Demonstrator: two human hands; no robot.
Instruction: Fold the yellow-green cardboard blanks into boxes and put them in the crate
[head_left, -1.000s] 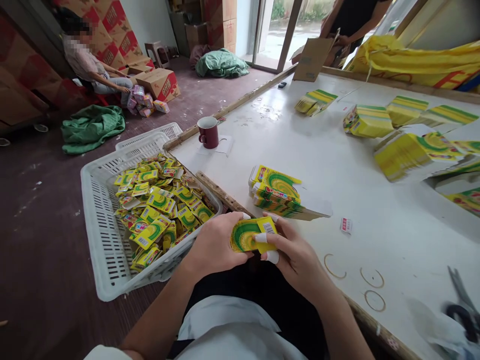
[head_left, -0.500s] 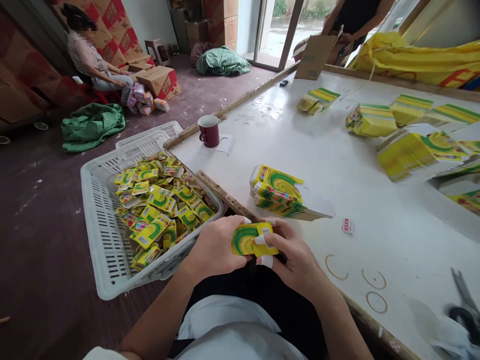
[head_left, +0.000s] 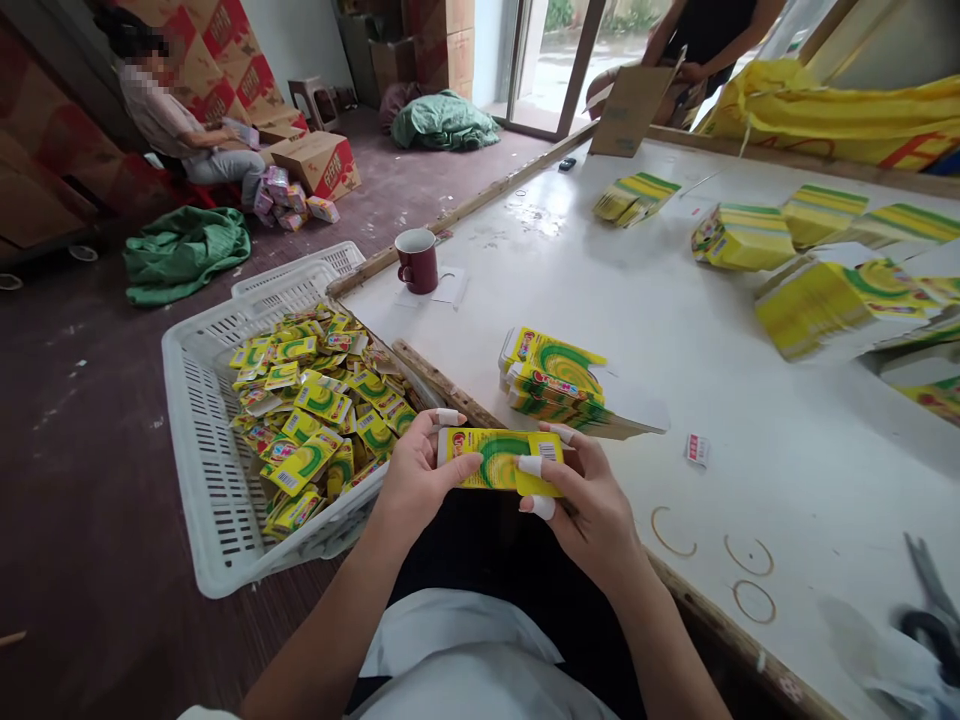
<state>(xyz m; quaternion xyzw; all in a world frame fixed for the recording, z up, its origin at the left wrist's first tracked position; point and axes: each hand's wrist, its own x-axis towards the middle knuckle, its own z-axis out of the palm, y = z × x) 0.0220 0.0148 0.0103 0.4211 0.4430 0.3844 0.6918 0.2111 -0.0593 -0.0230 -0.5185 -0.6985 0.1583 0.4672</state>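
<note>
A small yellow-and-green printed carton (head_left: 499,459) lies level between my hands, just off the table's front edge. My left hand (head_left: 422,468) pinches its left end, thumb across the printed face. On its right end, where a barcode shows, my right hand (head_left: 583,487) is closed with fingers on the flap. White tape wraps several of my fingertips. Beyond my hands, a stack of flat yellow cartons (head_left: 555,375) rests on the white table (head_left: 622,300). To the left, a white plastic basket (head_left: 184,440) holds a heap of similar cartons (head_left: 319,400).
A maroon mug (head_left: 418,262) stands near the table's left edge. Rubber bands (head_left: 754,602) and scissors (head_left: 930,590) lie at right. More carton stacks (head_left: 832,300) sit farther back. One person (head_left: 180,120) sits at left; another (head_left: 709,60) stands behind a cardboard box (head_left: 630,112).
My left hand has shifted left and up along the carton, uncovering more of its printed face. The seated person's hands have risen with a pale package.
</note>
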